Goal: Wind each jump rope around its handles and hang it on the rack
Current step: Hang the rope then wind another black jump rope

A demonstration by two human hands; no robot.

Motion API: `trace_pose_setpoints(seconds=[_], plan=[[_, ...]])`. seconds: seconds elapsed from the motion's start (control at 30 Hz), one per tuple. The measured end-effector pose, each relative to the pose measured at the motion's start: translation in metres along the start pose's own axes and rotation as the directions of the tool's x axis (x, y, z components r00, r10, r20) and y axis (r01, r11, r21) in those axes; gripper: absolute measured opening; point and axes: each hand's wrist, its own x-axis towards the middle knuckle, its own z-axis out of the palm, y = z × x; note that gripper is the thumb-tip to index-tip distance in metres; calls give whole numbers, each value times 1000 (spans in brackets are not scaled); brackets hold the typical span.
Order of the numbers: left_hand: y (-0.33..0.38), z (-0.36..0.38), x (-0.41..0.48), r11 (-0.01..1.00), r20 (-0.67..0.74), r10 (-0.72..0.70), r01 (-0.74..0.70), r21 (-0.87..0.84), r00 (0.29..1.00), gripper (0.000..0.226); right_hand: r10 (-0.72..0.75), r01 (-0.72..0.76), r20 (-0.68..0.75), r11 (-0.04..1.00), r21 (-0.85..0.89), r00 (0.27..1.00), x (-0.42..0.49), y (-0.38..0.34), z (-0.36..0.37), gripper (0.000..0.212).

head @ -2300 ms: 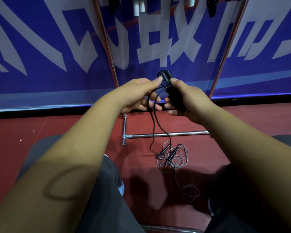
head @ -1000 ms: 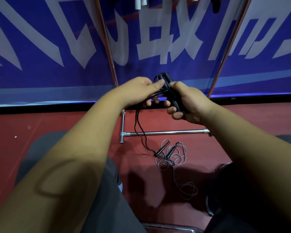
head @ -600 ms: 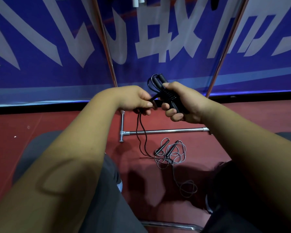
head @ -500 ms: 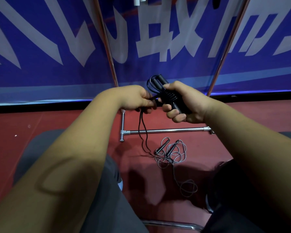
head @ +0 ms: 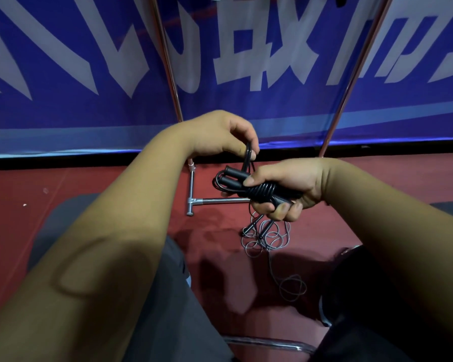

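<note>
My right hand (head: 288, 188) grips the two black handles (head: 236, 177) of a black jump rope, held side by side and lying nearly level, with several turns of cord (head: 263, 192) wound round them. My left hand (head: 220, 135) is just above and pinches the last short loop of that cord (head: 248, 155). A second jump rope (head: 266, 235) with a thin grey cord lies loose on the red floor below my hands. The metal rack's uprights (head: 168, 61) rise in front of me; its top is out of frame.
The rack's chrome base bar (head: 220, 201) and foot (head: 191, 192) rest on the red floor in front of a blue banner (head: 63, 74). My knees in dark trousers fill the lower corners. A chrome tube (head: 267, 342) runs below, near my seat.
The long cord that hung to the floor is now wound round the handles. My right hand has tipped the handles level and lowered them; my left hand has risen with the short end loop.
</note>
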Motion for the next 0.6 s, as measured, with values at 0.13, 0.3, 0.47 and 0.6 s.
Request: trace_pose_setpoints(seconds=[0.13, 0.3, 0.47, 0.6], plan=[[12, -1, -6, 997, -81, 50, -45, 66, 995, 21, -15, 19, -174, 1000, 20, 985, 1, 1, -7, 27], [17, -3, -8, 990, -190, 67, -41, 139, 980, 25, -84, 134, -434, 987, 84, 897, 4, 0, -21, 29], [12, -6, -8, 958, -189, 11, 44, 283, 982, 31, -179, 346, -656, 929, 133, 733, 11, -2, -31, 30], [5, 4, -1, 894, -254, -142, 234, 381, 957, 10, -259, 469, -668, 870, 153, 698, 11, -7, -30, 37]])
